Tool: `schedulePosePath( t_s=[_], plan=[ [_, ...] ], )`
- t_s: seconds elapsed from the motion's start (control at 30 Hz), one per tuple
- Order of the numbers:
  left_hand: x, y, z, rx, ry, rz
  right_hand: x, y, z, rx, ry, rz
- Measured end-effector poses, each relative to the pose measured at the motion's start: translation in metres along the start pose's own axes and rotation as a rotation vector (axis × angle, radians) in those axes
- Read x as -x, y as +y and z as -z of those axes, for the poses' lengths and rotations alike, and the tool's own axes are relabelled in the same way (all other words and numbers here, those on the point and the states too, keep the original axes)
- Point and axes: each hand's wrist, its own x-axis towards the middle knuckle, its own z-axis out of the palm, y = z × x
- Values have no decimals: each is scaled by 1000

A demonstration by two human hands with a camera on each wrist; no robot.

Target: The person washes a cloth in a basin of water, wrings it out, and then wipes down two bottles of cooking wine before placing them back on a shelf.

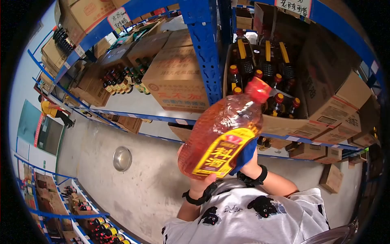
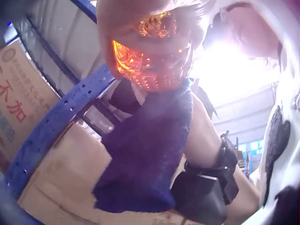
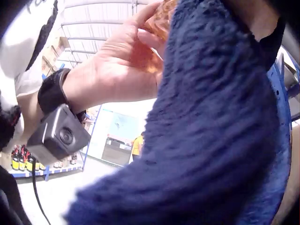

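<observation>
A large clear bottle (image 1: 227,134) of amber liquid, with a red cap and a yellow label, is tilted in front of the person's chest. Its cap end points up and to the right in the head view. The left hand (image 1: 201,184) grips the bottle near its base, thumb on the label side. At the bottle's right side, the right hand (image 1: 251,164) holds a blue cloth (image 1: 245,156) against it. In the left wrist view the cloth (image 2: 145,150) hangs below the amber base. The same cloth (image 3: 211,122) covers most of the right wrist view and hides the right fingers.
An open carton (image 1: 329,110) of upright bottles stands on the blue shelf ahead, right of a blue post (image 1: 200,49). Closed cartons (image 1: 176,81) and small bottles fill the left shelf. A metal bowl (image 1: 122,158) sits on the floor; another person (image 1: 55,110) stands far left.
</observation>
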Motion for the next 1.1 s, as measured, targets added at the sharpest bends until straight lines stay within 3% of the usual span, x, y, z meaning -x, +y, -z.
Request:
schedulePosePath(
  t_s=[0.03, 0.07, 0.1, 0.2, 0.23, 0.37, 0.43, 0.47, 0.53, 0.6, 0.63, 0.7, 0.73, 0.8, 0.87, 0.9, 0.97, 1.0, 1.1],
  plan=[
    [-1, 9, -4, 232, -103, 87, -2, 2, -1, -23, -37, 37],
    [-4, 12, -17, 281, 16, 32, -7, -6, 0, 51, -80, 16],
    [-2, 2, -2, 350, 20, 82, -17, -26, -7, 126, -121, -6],
    [5, -2, 10, 314, 24, 96, -33, -56, -22, 151, -124, 187],
    [6, -1, 12, 149, 53, 79, -38, -68, -27, 164, -129, 248],
    [6, 0, 18, -305, 21, -29, -50, -97, -26, 104, -126, 188],
    [3, -11, 29, -454, -2, -158, -53, -95, -21, 289, -88, 291],
    [4, -17, 29, -419, 14, -175, -54, -94, -20, 170, -86, 204],
    [-9, 1, 5, -381, 30, -196, -57, -89, -13, 213, -83, 239],
    [-30, 28, -18, -631, 84, -779, -58, -88, -8, 320, -75, 273],
    [-31, 28, -14, -633, 81, -780, -58, -86, -8, 318, -74, 276],
    [-34, 30, -6, -545, 62, -687, -55, -79, -9, 190, 6, 243],
    [-39, 42, -12, -655, -11, -746, -53, -79, -12, 187, 11, 244],
    [-34, 37, -12, -708, 24, -820, -49, -81, -19, -180, -21, 55],
    [-28, 31, 1, -759, 53, -955, -47, -80, -21, -197, 6, -4],
    [-22, 61, -20, -878, 20, -761, -45, -80, -22, -212, 29, -66],
    [-16, 66, -17, -1140, 37, -829, -41, -72, -15, -203, 47, -125],
    [-15, 55, 6, -1235, -74, -1019, -40, -70, -14, -298, 46, -201],
    [-15, 58, 14, -1350, -116, -1054, -37, -68, -15, -330, 47, -277]
  ],
)
